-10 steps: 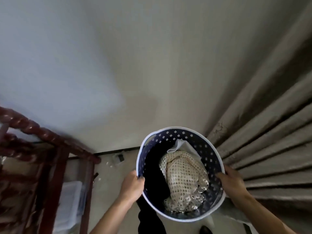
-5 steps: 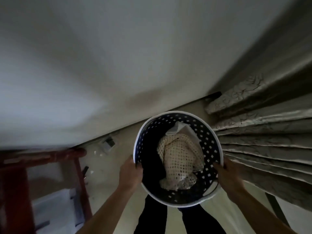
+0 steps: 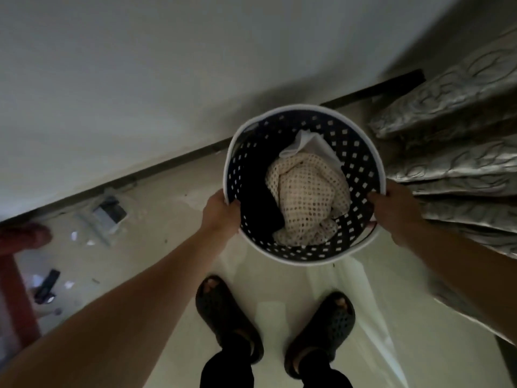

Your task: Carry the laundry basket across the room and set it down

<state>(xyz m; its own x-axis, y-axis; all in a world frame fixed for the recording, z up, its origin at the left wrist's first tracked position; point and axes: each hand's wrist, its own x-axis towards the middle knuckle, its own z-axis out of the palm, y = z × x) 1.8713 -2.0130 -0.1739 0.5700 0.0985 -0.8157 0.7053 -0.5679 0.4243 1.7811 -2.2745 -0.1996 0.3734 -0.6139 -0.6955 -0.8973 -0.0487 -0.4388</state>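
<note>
The round laundry basket [image 3: 355, 141], dark blue with small square holes and a white rim, hangs in front of me above the pale floor. Inside lie a cream mesh garment [image 3: 307, 203], a dark cloth and a bit of white fabric. My left hand [image 3: 221, 214] grips the rim on the left side, fingers hooked inside. My right hand [image 3: 394, 211] grips the rim on the right side. Whether the basket's bottom touches the floor is hidden.
A white wall with a dark skirting strip [image 3: 167, 166] runs just beyond the basket. Grey patterned curtains [image 3: 453, 152] hang close on the right. A red wooden frame [image 3: 16, 275] stands at the left edge, with small debris on the floor [image 3: 106, 217]. My two dark sandals [image 3: 226, 315] stand below the basket.
The view has tilted downward: the floor, skirting and my feet have come into sight. The basket is lower and nearer the floor by the wall and curtain. Both hands keep their grip.
</note>
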